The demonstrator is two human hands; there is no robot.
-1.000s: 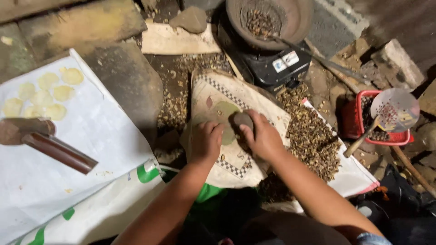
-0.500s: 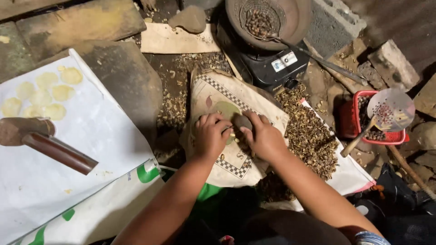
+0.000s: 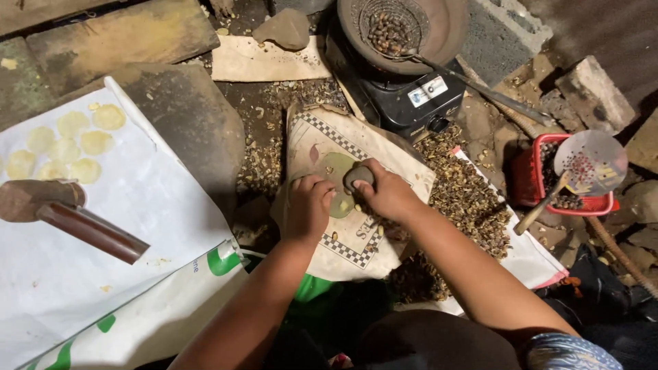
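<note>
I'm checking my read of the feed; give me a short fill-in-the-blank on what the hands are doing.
1. The right hand grips a dark ____ over the flat stone slab.
2. The left hand rests on the printed ____.
3. The pale flattened discs lie on a ____ sheet.
4. The perforated skimmer sits over a ____ basket.

Missing: stone; sack; white; red

Stove [image 3: 418, 96] behind the sack [image 3: 356, 233] (mallet [image 3: 68, 216] far left).
</note>
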